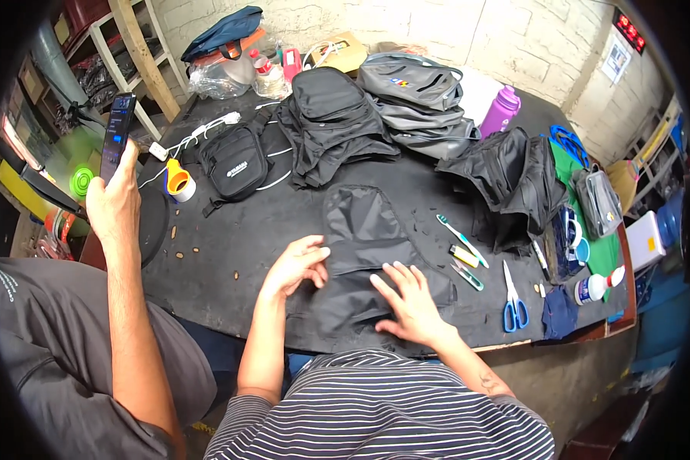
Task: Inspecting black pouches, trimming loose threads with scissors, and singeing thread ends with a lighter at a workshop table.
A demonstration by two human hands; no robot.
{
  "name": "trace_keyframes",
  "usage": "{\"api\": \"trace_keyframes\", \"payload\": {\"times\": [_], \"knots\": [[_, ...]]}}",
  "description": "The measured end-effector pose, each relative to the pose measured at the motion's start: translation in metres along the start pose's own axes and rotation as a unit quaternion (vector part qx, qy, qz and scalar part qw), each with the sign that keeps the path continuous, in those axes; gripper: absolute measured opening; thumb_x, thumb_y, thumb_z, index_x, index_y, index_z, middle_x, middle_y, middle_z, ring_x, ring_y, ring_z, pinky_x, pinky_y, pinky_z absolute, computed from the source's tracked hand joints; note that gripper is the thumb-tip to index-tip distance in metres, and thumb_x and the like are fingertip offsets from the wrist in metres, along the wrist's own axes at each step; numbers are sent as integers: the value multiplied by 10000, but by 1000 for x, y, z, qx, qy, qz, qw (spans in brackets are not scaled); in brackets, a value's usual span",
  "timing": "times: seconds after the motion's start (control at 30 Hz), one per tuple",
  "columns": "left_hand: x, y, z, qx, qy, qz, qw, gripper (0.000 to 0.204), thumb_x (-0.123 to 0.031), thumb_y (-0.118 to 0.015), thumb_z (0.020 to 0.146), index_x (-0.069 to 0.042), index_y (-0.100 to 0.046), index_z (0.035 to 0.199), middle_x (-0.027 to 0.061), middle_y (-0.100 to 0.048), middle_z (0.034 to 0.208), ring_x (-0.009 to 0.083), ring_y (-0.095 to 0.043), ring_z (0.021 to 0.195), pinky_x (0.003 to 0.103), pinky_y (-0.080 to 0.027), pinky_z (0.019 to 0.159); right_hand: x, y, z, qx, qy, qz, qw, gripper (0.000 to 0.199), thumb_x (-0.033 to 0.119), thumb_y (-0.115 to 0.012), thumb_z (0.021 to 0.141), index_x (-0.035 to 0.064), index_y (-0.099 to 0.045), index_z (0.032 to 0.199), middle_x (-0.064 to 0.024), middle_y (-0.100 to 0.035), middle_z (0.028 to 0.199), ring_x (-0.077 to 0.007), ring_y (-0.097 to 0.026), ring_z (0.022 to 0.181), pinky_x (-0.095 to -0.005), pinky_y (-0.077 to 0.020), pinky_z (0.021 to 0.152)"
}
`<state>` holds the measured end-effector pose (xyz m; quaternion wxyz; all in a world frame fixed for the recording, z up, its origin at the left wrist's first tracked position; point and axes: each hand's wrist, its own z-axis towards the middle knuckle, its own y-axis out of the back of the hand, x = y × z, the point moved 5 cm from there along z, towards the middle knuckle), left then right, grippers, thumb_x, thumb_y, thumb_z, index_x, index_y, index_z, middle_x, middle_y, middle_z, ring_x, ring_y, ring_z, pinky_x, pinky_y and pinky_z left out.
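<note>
A flat black bag (364,230) lies on the black table (238,245) right in front of me. My left hand (295,264) rests at its left edge, fingers curled against the fabric. My right hand (410,303) lies flat on its lower part with fingers spread. Neither hand grips anything.
A person at my left in a grey shirt holds up a phone (117,136). Piles of black bags (333,123) and grey bags (418,96) sit at the back. Blue-handled scissors (512,299), thread snips (461,239), a white bottle (598,285), a purple bottle (501,111) and an orange thread cone (178,180) lie around.
</note>
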<state>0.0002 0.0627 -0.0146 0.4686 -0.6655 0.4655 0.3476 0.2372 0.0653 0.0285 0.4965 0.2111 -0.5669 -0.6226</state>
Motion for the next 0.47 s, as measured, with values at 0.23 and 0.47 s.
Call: {"api": "trace_keyframes", "payload": {"times": [0.23, 0.47], "knots": [[-61, -17, -6, -74, -272, 51, 958, 321, -193, -603, 907, -30, -590, 1183, 26, -607, 1015, 116, -583, 938, 267, -498, 764, -90, -2, -7, -269, -209, 530, 776, 249, -48, -546, 846, 8, -641, 1070, -42, -628, 1112, -131, -557, 1035, -310, -429, 925], [-68, -23, -3, 50, -258, -79, 962, 617, -348, -500, 960, -128, -228, 1468, 56, -293, 1480, 194, -212, 1387, 309, -124, 1132, -147, 3, -26, -305, -95, 754, 575, 397, 127, -650, 851, 16, -550, 1219, -102, -612, 1192, -230, -588, 1092, -372, -430, 999]]}}
